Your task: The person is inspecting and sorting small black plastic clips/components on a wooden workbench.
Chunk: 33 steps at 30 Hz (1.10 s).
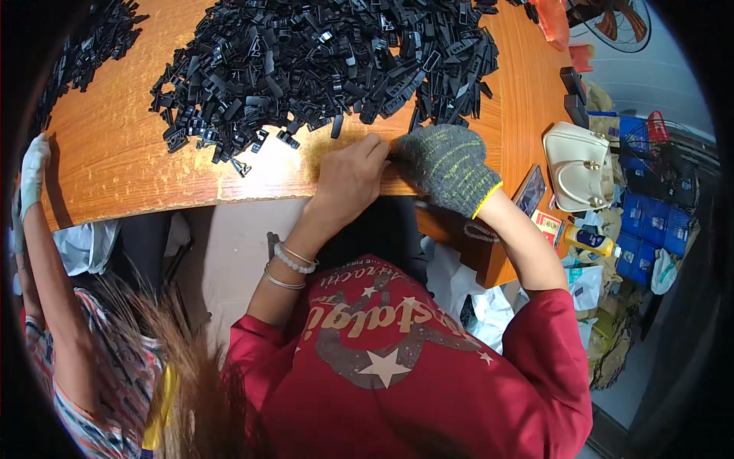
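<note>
Black clips (306,80) point every way lengthwise; how left hand (349,172) and right hand (449,167) grip, I can't tell.

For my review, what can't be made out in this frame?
All head view:
What the bare left hand and gloved right hand may hold: hidden by curled fingers and knit glove.
Far side of the black plastic parts pile: cut off by the top edge.
Top of fan: likewise.
</note>
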{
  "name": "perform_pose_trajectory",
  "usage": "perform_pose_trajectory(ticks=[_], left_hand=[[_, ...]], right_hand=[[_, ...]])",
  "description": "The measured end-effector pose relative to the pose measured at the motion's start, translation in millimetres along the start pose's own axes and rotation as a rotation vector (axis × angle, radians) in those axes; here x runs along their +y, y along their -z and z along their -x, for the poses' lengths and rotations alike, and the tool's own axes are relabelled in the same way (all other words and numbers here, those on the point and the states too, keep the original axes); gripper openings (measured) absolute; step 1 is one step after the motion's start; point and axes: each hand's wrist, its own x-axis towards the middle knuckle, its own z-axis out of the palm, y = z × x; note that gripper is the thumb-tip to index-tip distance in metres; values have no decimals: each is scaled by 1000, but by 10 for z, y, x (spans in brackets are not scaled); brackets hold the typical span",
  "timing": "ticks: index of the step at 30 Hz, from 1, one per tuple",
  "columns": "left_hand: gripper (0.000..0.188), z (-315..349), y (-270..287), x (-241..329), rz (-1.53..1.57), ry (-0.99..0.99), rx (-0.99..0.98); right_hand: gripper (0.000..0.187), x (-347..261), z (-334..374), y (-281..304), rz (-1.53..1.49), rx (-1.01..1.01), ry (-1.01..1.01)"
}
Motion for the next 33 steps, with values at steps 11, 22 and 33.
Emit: perform_pose_trajectory(ticks=[11, 22, 33], left_hand=[[13, -17, -69, 22, 65, -8, 89], [14, 154, 237, 65, 889, 372, -112], [20, 77, 157, 205, 1485, 703, -224]], right_hand=[[15, -49, -17, -12, 137, -145, -49], [30, -194, 622, -204, -1149, 309, -403], [29, -179, 818, -246, -1228, 392, -390]])
